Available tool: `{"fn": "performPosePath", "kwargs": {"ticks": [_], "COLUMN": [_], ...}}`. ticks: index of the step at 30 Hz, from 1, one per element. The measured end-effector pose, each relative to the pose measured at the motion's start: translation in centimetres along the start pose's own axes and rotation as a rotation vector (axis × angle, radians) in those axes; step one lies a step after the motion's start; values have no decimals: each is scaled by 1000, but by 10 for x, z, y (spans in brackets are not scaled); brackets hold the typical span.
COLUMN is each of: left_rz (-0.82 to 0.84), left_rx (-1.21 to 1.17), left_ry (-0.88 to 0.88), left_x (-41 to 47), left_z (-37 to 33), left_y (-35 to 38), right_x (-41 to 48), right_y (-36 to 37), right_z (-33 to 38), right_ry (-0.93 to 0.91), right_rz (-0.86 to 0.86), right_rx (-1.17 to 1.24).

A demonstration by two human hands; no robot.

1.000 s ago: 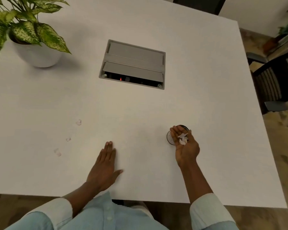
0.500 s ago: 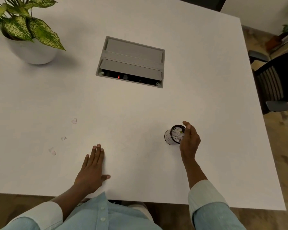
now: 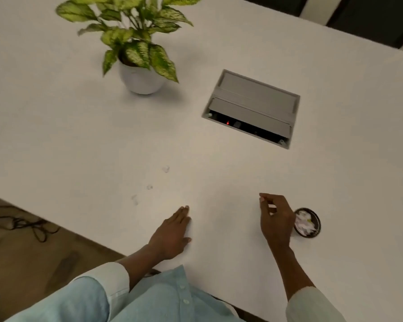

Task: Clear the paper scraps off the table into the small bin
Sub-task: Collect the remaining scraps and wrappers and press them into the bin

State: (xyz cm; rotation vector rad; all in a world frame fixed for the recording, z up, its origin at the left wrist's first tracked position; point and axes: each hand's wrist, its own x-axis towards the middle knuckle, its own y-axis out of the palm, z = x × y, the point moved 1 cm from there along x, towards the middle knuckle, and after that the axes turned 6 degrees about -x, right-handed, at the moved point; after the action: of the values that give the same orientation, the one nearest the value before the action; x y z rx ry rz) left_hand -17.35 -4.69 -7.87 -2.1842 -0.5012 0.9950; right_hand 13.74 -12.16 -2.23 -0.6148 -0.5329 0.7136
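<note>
The bin (image 3: pixel 318 225) stood on the worktop (image 3: pixel 79 135) just right of the right hand (image 3: pixel 276 219) and held white scraps (image 3: pixel 304 223). Three loose scraps (image 3: pixel 165 168) lay on the worktop, left of both hands. The left hand (image 3: pixel 172 231) rested flat, fingers straight. The right hand was loosely curled and empty. A pot (image 3: pixel 142 82) held a leafy plant (image 3: pixel 135 31).

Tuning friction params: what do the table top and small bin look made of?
Table top: white, matte, evenly flat, likely laminate or painted board. Small bin: dark, slightly shiny rim, plastic or metal; cannot tell which.
</note>
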Motion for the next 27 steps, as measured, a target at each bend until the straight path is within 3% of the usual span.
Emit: {"fn": "performPosePath", "kwargs": {"ticks": [5, 8, 12, 19, 27], "left_rz": [-460, -598, -626, -645, -618], "left_rx": [-202, -372, -482, -543, -478], "left_ry": [-219, -464, -607, -656, -621], "left_x": [-20, -31, -28, -9, -2], "left_z": [21, 41, 64, 93, 109], "left_y": [-19, -28, -42, -63, -72], "right_x": [7, 9, 13, 28, 32], "right_y": [59, 92, 132, 197, 259], "right_z": [41, 63, 90, 133, 161], "right_ry": [-44, -71, -95, -178, -316], "right_rz": [254, 409, 597, 898, 1052], "right_rx": [3, -12, -54, -272, -435]}}
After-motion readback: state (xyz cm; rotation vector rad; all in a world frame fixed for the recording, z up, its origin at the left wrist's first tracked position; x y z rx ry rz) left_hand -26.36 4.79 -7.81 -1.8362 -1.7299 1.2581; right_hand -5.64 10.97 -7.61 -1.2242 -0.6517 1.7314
